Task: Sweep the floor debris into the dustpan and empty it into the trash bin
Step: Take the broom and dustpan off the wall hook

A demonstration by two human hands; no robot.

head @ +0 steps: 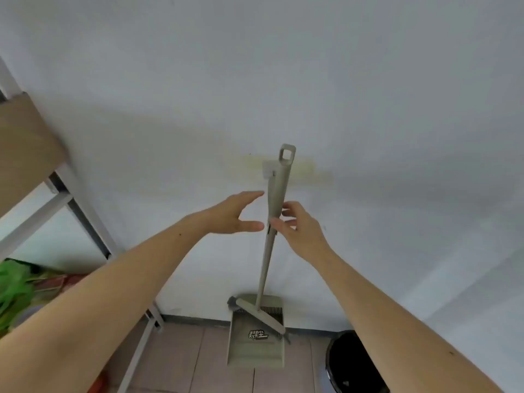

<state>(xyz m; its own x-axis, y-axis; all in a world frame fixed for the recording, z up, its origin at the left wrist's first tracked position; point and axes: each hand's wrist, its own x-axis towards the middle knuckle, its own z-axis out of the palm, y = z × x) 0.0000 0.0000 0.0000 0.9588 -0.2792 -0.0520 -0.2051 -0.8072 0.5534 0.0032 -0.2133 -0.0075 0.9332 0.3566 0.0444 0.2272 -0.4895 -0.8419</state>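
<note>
A beige broom (279,191) stands upright against the white wall, its head (259,314) resting across the matching beige dustpan (255,350) on the tiled floor. My right hand (300,231) pinches the broom handle about midway up, thumb in front and fingers behind. From the left, my left hand (236,214) reaches toward the same spot with fingers spread; its fingertips are just beside the handle and hold nothing. A black trash bin (351,364) sits at the bottom right. I see no debris on the floor.
A grey metal shelf frame (85,219) stands at the left with a cardboard box (25,146) on top. Green leafy stuff (14,290) lies on its lower level. A yellowish stain marks the wall (397,109) behind the handle top.
</note>
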